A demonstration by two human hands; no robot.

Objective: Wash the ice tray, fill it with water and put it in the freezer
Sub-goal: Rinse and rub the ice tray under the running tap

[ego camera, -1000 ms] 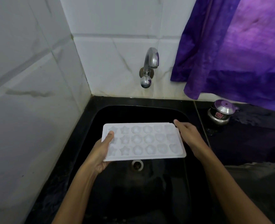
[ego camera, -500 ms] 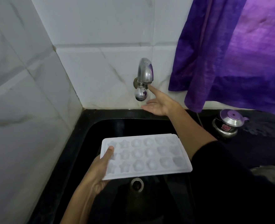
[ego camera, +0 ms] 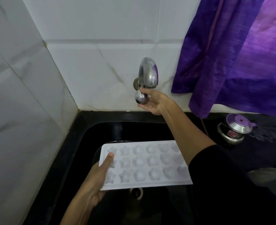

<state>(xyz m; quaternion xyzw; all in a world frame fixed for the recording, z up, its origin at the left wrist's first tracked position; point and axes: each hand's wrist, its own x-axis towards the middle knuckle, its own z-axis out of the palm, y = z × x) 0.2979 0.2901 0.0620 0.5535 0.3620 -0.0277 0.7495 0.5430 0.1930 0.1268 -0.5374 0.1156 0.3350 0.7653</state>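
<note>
A white ice tray point(ego camera: 143, 164) with star and round moulds is held level over the black sink point(ego camera: 88, 143). My left hand point(ego camera: 98, 177) grips its left end, thumb on top and fingers underneath. My right hand point(ego camera: 155, 101) is up at the chrome wall tap point(ego camera: 147, 73), with thumb and fingers closed around the tap's round knob point(ego camera: 140, 98). No water is running. My right forearm and dark sleeve cross over the tray's right end and hide it.
The sink drain point(ego camera: 136, 191) lies below the tray. White tiled walls stand at the left and back. A purple curtain point(ego camera: 241, 54) hangs at the right. A small steel lidded pot point(ego camera: 234, 129) stands on the dark counter to the right of the sink.
My right hand let go of the tray's right end, rose to the tap and now holds its knob. My left hand keeps the tray alone.
</note>
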